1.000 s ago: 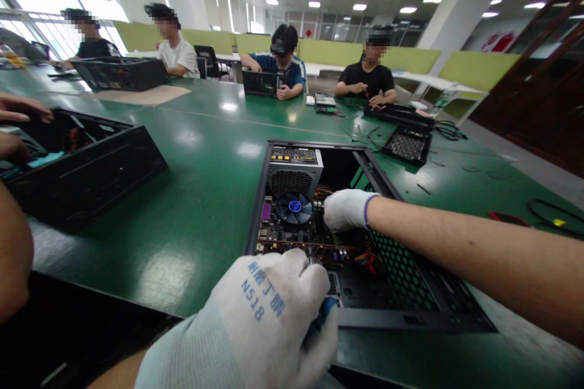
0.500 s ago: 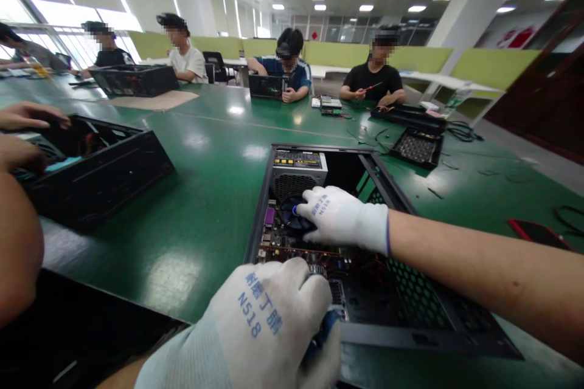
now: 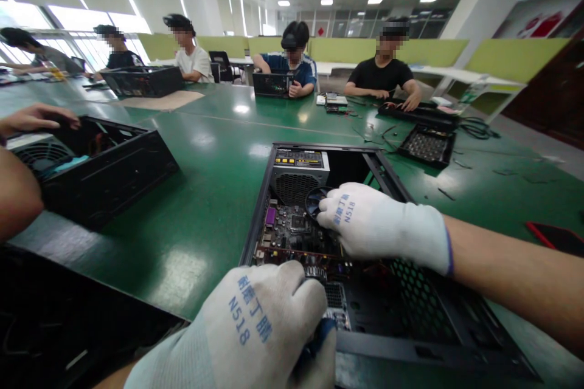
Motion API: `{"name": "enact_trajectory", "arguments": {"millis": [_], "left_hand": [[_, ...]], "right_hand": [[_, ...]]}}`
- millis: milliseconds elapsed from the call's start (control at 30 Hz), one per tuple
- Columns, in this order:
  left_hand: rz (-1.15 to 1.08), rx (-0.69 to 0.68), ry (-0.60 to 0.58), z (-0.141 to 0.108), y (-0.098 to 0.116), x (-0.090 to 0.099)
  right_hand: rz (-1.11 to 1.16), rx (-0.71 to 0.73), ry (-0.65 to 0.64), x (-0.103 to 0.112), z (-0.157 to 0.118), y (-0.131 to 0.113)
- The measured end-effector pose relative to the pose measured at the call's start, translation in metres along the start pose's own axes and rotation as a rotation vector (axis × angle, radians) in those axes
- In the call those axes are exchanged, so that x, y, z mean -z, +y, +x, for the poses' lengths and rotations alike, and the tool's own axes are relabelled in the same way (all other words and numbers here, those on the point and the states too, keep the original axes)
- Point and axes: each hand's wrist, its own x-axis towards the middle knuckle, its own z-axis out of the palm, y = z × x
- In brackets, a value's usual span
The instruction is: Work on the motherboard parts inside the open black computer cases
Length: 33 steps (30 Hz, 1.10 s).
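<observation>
Fan (image 3: 312, 202): over the interior of the computer case (image 3: 387, 343), at the fingertips of the right hand (image 3: 360, 219), beyond the left hand (image 3: 269, 322).
Right hand: gripping the fan, above the case.
Left hand: curled round a dark-blue object (image 3: 323, 334) at the case's near edge.

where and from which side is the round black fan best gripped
Probably by its outer rim, from the right: the fan is round with blades inside, so the edge offers the safer hold. The power supply crowds its far side, and the right hand already grips from the right.
</observation>
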Motion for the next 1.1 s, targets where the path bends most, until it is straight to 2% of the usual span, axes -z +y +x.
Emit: {"name": "enact_trajectory", "arguments": {"millis": [200,300,500,600,733,867,1000,1100], "left_hand": [[-0.014,-0.004,-0.04,0.002,0.002,0.009],[-0.02,-0.019,-0.031,0.004,0.004,0.012],[-0.029,-0.008,-0.006,0.004,0.005,0.011],[-0.038,0.001,-0.014,0.003,0.004,0.009],[-0.075,0.012,-0.044,0.004,0.002,0.01],[-0.125,0.026,-0.092,0.01,0.001,0.017],[-0.036,0.069,-0.122,0.029,-0.005,0.02],[0.109,0.025,-0.114,0.055,-0.014,0.016]], "right_hand": [[-0.035,-0.258,-0.067,0.002,-0.011,0.024],[-0.05,-0.304,-0.052,-0.002,-0.002,0.036],[-0.059,-0.343,-0.116,-0.011,0.014,0.047],[-0.069,-0.348,-0.008,-0.017,0.012,0.052],[-0.048,-0.375,0.235,-0.023,-0.005,0.058],[0.132,-0.397,0.446,-0.03,-0.029,0.056],[0.315,-0.399,0.635,-0.042,-0.047,0.049],[0.402,-0.398,0.718,-0.048,-0.055,0.045]]}}
